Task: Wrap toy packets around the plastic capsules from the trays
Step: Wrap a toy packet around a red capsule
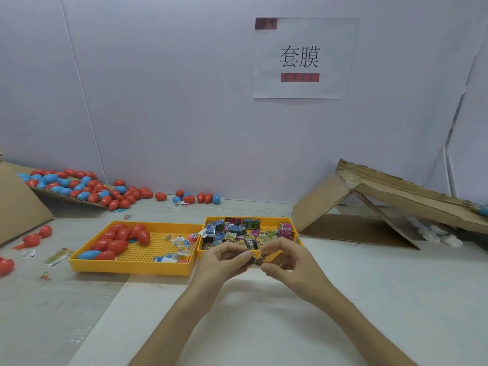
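Both hands meet just in front of the right yellow tray (272, 223). My left hand (223, 261) and my right hand (287, 256) pinch one small printed toy packet (254, 260) between their fingertips. The packet is mostly hidden by the fingers. That right tray holds several folded colourful packets (232, 232). The left yellow tray (137, 265) carries several red capsules (116, 239), a blue capsule (88, 254) and small clear toy bags (182, 243). No capsule is in either hand.
A heap of red and blue capsules (79, 187) lies on a cardboard ramp at the back left, with strays along the wall. A folded cardboard box (375, 204) stands at the right. Loose capsules (34, 240) and wrappers lie left of the trays. A paper sign (301, 58) hangs on the wall.
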Motion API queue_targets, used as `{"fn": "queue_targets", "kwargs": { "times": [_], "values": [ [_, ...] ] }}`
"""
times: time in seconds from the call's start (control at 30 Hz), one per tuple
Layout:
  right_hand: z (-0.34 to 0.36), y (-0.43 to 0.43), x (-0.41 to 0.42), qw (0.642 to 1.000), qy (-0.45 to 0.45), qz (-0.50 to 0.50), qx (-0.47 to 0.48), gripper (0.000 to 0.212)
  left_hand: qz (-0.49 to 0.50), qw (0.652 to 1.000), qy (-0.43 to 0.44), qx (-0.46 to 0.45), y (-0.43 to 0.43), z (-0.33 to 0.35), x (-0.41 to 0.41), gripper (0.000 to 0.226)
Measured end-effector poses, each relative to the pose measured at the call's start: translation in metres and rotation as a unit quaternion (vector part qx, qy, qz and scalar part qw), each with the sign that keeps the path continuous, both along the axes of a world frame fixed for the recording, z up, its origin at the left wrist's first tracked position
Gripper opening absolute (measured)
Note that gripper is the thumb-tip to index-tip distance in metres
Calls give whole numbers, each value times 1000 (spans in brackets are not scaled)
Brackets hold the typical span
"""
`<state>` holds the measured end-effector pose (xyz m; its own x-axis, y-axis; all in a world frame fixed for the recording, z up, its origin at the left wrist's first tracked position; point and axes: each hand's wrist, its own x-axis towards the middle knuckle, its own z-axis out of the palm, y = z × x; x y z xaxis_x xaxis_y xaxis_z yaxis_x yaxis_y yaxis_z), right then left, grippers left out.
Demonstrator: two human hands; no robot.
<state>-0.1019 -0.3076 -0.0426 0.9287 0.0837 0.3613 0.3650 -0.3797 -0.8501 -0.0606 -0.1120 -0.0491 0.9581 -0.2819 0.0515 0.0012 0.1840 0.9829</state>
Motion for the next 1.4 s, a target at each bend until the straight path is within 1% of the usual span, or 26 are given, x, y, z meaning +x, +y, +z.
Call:
{"fn": "queue_targets", "kwargs": {
  "times": [0.03, 0.1, 0.2, 0.27, 0.33, 0.37, 0.4, 0.43, 0.47, 0.5, 0.53, 0.57, 0.67, 0.73, 0.77, 0.83, 0.9, 1.0, 1.1, 1.13, 1.2, 1.3, 1.4],
  "values": [
    [-1, 1, 0, 1000, 2, -4, -5, 18, -1, 1000, 2, -2, 0, 0, 0, 15],
    [-1, 1, 1, 1000, 4, -14, 2, 14, -3, 1000, 3, -5, 0, 1, -1, 16],
    [2, -2, 3, 999, -11, -13, 31, 12, -7, 1000, 4, -16, -2, 3, -1, 17],
    [5, -5, 4, 997, -13, -11, 69, 15, -18, 999, 4, -27, -4, 5, -2, 18],
    [10, -9, 4, 989, -3, -11, 145, 16, -20, 999, 5, -39, -6, 5, -2, 18],
    [12, -11, 4, 980, 7, -9, 201, 11, -13, 999, 3, -42, -5, 5, -2, 17],
    [15, -14, 5, 961, 25, -3, 276, 5, 1, 999, -3, -33, -3, 5, 0, 16],
    [17, -19, 6, 935, 39, -1, 353, 7, 17, 1000, -16, -8, 0, 4, 1, 15],
    [19, -24, 7, 910, 46, -3, 411, 9, 30, 999, -35, 29, 3, 3, 3, 13],
    [20, -30, 9, 899, 47, -15, 435, 9, 31, 996, -58, 68, 5, 2, 4, 13],
    [21, -33, 9, 901, 50, -31, 430, 7, 21, 991, -81, 107, 5, 1, 3, 13],
    [19, -34, 10, 912, 53, -46, 404, 8, 3, 984, -101, 145, 3, 0, 2, 13],
    [10, -24, 11, 939, 77, -73, 328, 9, -52, 952, -170, 251, -6, -7, -1, 16],
    [4, -16, 12, 944, 90, -72, 310, 10, -76, 929, -206, 297, -7, -10, -1, 18],
    [3, -14, 13, 946, 95, -71, 303, 11, -76, 924, -216, 307, -6, -10, 0, 17],
    [2, -12, 13, 950, 105, -73, 284, 10, -30, 923, -231, 306, -2, -7, 1, 10],
    [2, -11, 12, 954, 111, -75, 268, 8, 56, 916, -257, 305, 1, -4, 2, 10],
    [3, -13, 11, 957, 102, -85, 256, 8, 166, 880, -274, 351, 8, -2, 4, 16],
    [3, -14, 11, 958, 95, -98, 254, 5, 230, 861, -268, 367, 24, 7, 15, 16],
    [3, -15, 11, 958, 95, -102, 250, 5, 248, 850, -262, 384, 32, 12, 22, 14],
    [2, -15, 12, 960, 97, -106, 241, 6, 281, 809, -240, 457, 53, 21, 38, 16],
    [2, -14, 13, 961, 105, -104, 233, 7, 299, 741, -162, 579, 96, 32, 68, 42],
    [0, -12, 13, 964, 109, -100, 222, 7, 288, 703, -49, 649, 143, 35, 93, 68]
  ]
}}
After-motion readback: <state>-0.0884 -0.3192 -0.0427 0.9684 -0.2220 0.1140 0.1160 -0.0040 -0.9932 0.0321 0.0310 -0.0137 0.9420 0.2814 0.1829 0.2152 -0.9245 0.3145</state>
